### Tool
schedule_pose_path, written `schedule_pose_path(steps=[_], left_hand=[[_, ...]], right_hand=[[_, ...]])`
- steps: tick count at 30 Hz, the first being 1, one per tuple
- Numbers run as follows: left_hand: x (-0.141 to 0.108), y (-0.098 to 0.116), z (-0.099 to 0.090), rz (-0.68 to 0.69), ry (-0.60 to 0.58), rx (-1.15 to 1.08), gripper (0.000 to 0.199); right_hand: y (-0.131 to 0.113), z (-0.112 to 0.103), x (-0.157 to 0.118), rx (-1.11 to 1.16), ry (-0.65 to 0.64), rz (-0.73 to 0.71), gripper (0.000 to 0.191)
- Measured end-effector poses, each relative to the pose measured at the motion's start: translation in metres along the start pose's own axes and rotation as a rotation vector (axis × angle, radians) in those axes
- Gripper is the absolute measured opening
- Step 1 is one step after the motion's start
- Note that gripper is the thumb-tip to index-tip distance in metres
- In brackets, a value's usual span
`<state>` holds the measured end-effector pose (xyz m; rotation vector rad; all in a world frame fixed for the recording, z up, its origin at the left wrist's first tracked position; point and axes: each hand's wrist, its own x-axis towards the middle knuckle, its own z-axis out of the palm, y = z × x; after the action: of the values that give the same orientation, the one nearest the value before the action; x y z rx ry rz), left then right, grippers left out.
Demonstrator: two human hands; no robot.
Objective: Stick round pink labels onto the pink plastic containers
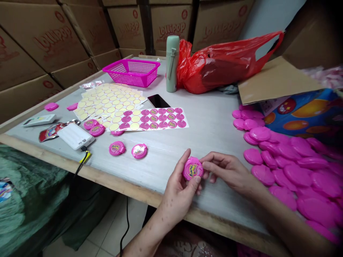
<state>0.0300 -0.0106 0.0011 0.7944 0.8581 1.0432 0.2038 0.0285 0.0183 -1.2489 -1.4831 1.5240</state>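
My left hand [180, 189] holds a round pink case [193, 169] with a colourful label facing up, near the table's front edge. The fingers of my right hand [225, 169] are bent together against the case's right side; whether they pinch anything there is hard to see. Two labelled pink cases [117, 148] [139, 151] lie to the left. Behind them is a sticker sheet [162, 119] with pink round stickers and bare yellow circles. More labelled cases [97, 130] sit by its left end. A large heap of pink cases [284, 153] lies at the right.
Used sticker sheets [107, 98], a phone [158, 101], a pink basket [131, 73], a green flask [172, 64] and a red bag [222, 67] stand or lie farther back. A white power bank [75, 136] with a cable is at the left. An open carton [278, 80] stands at the right.
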Motion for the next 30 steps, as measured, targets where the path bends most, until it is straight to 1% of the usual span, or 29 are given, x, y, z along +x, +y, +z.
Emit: schedule_pose_path(steps=[1, 5, 10, 14, 16, 19, 21, 25, 27, 28, 30], left_hand=[[0.0, -0.001, 0.0, 0.0, -0.005, 0.01, 0.073], [0.0, -0.001, 0.001, -0.012, 0.005, 0.057, 0.074], [0.0, 0.002, 0.003, -0.043, -0.068, -0.115, 0.094], [-0.001, 0.002, 0.003, -0.033, -0.093, -0.137, 0.101], [-0.001, 0.002, 0.003, -0.004, -0.075, -0.127, 0.097], [-0.001, 0.003, 0.001, 0.03, -0.035, -0.104, 0.073], [0.001, 0.004, -0.001, 0.007, -0.028, -0.167, 0.062], [0.007, 0.006, -0.008, -0.103, -0.036, -0.436, 0.055], [0.009, 0.007, -0.011, -0.131, -0.031, -0.492, 0.052], [0.009, 0.007, -0.011, -0.134, -0.025, -0.5, 0.052], [0.009, 0.007, -0.011, -0.133, -0.005, -0.492, 0.052]], right_hand=[[0.0, -0.001, 0.0, -0.008, -0.003, 0.002, 0.031], [0.001, 0.0, 0.002, -0.035, 0.079, -0.016, 0.03], [0.001, -0.008, 0.005, -0.055, 0.092, 0.002, 0.048], [0.004, -0.017, 0.008, -0.107, 0.129, -0.028, 0.044], [0.006, -0.017, 0.009, -0.138, 0.141, -0.047, 0.042], [0.007, -0.013, 0.008, -0.177, 0.147, -0.091, 0.04], [0.008, -0.006, 0.006, -0.204, 0.142, -0.131, 0.035], [0.008, 0.006, -0.001, -0.278, 0.167, -0.207, 0.031], [0.006, 0.008, -0.005, -0.327, 0.191, -0.248, 0.03], [0.005, 0.008, -0.007, -0.36, 0.196, -0.285, 0.031], [0.003, 0.008, -0.01, -0.482, 0.191, -0.433, 0.035]])
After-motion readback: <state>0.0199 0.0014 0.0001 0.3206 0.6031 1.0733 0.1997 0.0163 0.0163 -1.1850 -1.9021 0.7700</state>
